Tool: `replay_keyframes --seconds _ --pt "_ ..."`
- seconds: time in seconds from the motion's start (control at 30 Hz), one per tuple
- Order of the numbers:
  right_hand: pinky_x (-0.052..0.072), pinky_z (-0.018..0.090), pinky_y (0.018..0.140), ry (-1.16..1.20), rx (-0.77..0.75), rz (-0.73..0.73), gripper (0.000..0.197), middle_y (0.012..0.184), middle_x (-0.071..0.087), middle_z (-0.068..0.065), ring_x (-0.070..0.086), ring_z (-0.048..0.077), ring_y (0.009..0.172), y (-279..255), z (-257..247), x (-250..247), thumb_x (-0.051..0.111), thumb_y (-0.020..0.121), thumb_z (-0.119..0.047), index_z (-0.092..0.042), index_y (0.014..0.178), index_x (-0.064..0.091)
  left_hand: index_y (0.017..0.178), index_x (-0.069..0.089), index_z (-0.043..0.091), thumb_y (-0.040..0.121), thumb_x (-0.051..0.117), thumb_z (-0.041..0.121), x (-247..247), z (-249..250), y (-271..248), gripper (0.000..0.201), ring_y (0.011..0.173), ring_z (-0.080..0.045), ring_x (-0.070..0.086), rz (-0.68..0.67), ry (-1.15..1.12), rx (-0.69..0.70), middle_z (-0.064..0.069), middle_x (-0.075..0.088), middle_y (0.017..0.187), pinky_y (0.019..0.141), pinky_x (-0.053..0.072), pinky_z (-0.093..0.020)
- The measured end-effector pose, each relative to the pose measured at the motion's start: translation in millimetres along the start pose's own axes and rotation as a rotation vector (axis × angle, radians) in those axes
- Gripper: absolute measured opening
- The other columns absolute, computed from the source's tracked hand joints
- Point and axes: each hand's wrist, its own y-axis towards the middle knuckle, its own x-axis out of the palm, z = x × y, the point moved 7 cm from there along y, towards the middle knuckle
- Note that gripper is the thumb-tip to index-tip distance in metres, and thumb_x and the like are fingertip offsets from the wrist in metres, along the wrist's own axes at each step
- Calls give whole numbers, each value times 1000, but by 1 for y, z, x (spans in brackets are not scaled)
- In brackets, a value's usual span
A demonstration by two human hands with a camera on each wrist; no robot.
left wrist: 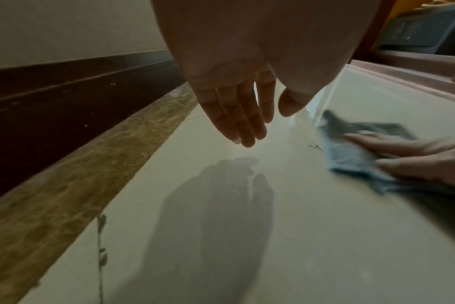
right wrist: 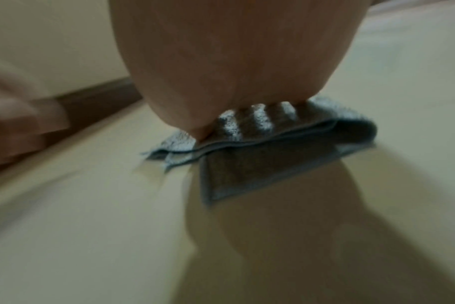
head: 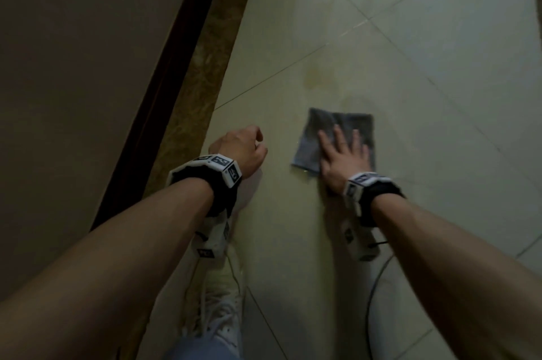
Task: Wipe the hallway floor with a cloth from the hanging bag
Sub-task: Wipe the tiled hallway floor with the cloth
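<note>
While my right hand (head: 343,157) lies flat on the folded blue-grey cloth (head: 325,137), its fingers (head: 340,137) are straight and slightly spread, pressing the cloth down onto the pale tiled floor (head: 425,60). The cloth sits on the tile in front of me, just right of my left hand and well apart from the wall. From the right wrist view the cloth (right wrist: 268,164) shows several folded layers under my palm (right wrist: 221,61), with fabric bright between the fingers. My left hand (head: 240,148) hovers above the floor beside the cloth, touching nothing; in the left wrist view its fingers (left wrist: 237,115) hang straight and close together, thumb a little apart, and a dark reflection of the hand shows on the glossy tile below. A brownish marbled border strip (head: 199,66) runs along the floor to the left, next to a dark skirting board (head: 164,72) at the foot of the wall. My white laced shoe (head: 220,310) stands on the floor beneath my left forearm. A faint yellowish stain (head: 315,78) lies on the tile just beyond the cloth.
</note>
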Motion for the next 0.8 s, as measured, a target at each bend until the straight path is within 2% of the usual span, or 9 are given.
replay_keyframes --seconds 0.1,0.23,0.3,0.43,0.5,0.57,0.63,0.7,0.8 --pt "-3 52 119 39 173 4 63 162 -15 -6 -16 33 148 2 49 -13 32 100 -44 -44 153 -2 118 55 27 91 50 39 1 2 1 30 95 -26 63 1 7 6 0 69 109 82 52 -36" --pt "-8 60 115 60 222 -43 71 160 -25 -3 -22 40 144 6 22 -9 35 98 -34 -42 152 -11 116 55 27 90 50 39 -4 -1 2 29 95 -27 62 21 3 -4 0 69 108 81 51 -35" --pt "-11 63 113 32 105 -80 78 159 -27 -1 -26 42 142 8 -22 -1 41 96 -34 -41 152 -13 115 56 26 90 50 38 -7 -3 2 29 95 -27 62 31 -9 -5 -1 69 107 81 51 -36" --pt "-18 64 109 -121 -281 -168 77 160 -26 2 -31 43 140 -14 -135 31 42 97 -45 -36 154 -9 109 56 24 88 51 36 -10 -7 -1 24 94 -30 63 46 -38 1 -5 68 106 83 53 -40" --pt "-20 64 109 -228 -461 -185 75 162 -17 2 -27 42 142 -37 -180 48 38 96 -55 -34 155 -5 107 56 24 88 50 35 -10 -9 -2 23 94 -29 63 38 -35 5 -5 68 106 83 53 -41" --pt "-17 64 111 -306 -561 -180 72 164 -6 2 -20 41 145 -52 -204 61 31 94 -62 -37 155 1 109 56 25 90 50 35 -10 -11 -4 22 94 -28 63 30 -31 12 -4 68 106 83 53 -40" --pt "-17 61 112 -270 -563 -172 70 164 -3 0 -18 39 146 -52 -202 63 32 93 -62 -41 154 6 109 57 24 91 50 35 -11 -11 -5 22 94 -26 63 39 -34 15 -3 68 105 83 53 -39" --pt "-18 57 114 -199 -528 -179 67 164 -8 -3 -21 35 146 -44 -185 60 36 94 -55 -42 154 8 109 57 24 91 51 36 -10 -9 -5 23 95 -27 64 38 -28 13 -4 68 106 84 53 -41" --pt "-12 57 115 -141 -374 -164 73 161 -21 -5 -27 34 144 -34 -129 44 42 95 -45 -42 154 -2 111 57 26 90 52 37 -4 1 -5 24 97 -28 64 12 -12 22 -4 68 109 84 52 -38"
